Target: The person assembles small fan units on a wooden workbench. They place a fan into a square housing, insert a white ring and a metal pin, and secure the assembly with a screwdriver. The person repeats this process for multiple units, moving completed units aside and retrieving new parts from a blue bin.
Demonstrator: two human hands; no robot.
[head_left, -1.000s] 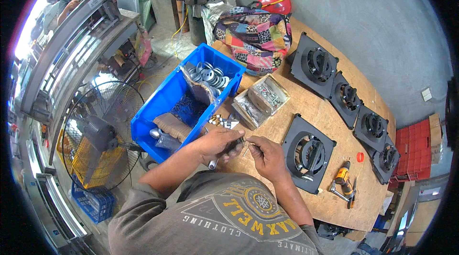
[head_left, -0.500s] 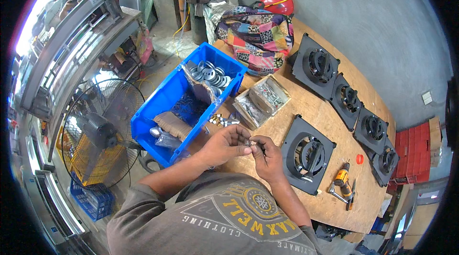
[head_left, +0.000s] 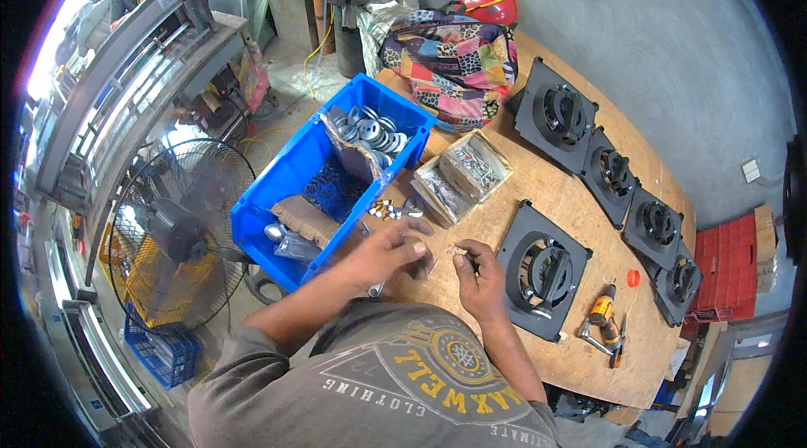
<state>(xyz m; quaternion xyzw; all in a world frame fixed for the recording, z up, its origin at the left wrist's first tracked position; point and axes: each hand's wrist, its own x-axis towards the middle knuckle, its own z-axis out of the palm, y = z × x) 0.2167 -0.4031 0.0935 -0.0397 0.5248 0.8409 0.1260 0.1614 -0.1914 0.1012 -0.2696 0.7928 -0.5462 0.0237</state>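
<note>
My left hand and my right hand meet over the wooden table, close to its near edge. The right fingers pinch a small metal fastener. The left fingers close around another small metal part, mostly hidden by the hand. A little pile of brass-coloured nuts lies just beyond my left hand. A black square plate with a round hub rests right of my right hand.
A blue bin with washers and a bag hangs off the table's left side. Two open cardboard boxes of screws sit behind the hands. Several black plates line the far edge. An orange drill, patchwork bag, floor fan.
My two hands have drawn slightly apart and shifted a little toward me; the right hand now holds its small fastener separately from the left.
</note>
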